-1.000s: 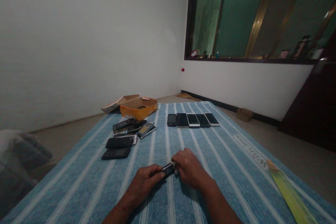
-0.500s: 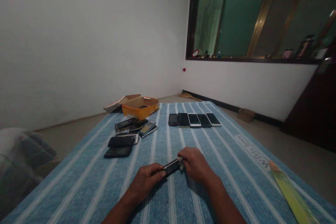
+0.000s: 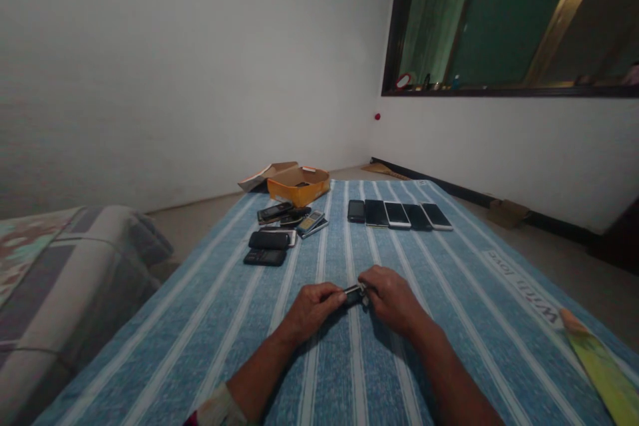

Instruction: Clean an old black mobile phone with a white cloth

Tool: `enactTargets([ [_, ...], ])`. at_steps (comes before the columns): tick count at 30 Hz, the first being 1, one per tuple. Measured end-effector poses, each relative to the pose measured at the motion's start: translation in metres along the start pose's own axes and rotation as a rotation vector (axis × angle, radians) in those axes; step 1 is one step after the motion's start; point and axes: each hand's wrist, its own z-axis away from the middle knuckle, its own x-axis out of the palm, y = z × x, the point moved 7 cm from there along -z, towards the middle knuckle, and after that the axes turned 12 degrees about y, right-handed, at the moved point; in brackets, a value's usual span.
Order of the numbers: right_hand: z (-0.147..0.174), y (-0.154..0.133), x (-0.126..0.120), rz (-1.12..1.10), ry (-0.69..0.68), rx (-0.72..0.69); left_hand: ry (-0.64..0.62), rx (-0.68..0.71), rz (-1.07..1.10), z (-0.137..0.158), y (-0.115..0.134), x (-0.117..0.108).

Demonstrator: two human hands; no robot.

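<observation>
View swung leftward, both hands [image 3: 313,309] [image 3: 394,298] pinching opposite ends of an oblong dark device [image 3: 353,296] over striped cloth [image 3: 429,279].

Phone pile [image 3: 270,240] before box [image 3: 300,196]

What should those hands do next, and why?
Maybe the right hand could gently tug the pale bit at one end of the small dark device: that hand is there, and the left hand grips the other end, probably steadying it.

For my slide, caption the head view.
Left hand holds a dark device, right hand at its end; phones and an open box beyond.
</observation>
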Motion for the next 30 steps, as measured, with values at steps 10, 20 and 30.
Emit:
enactTargets([
  [10,0.003,-0.026,0.011,0.098,-0.031,-0.086,0.019,0.016,0.024,-0.001,0.005,-0.001],
  [20,-0.001,0.025,-0.009,0.118,-0.003,0.116,0.027,-0.026,0.029,-0.004,-0.004,0.000],
  [30,0.000,0.000,0.000,0.239,0.020,0.003,0.042,-0.043,0.053,-0.004,-0.001,0.000],
])
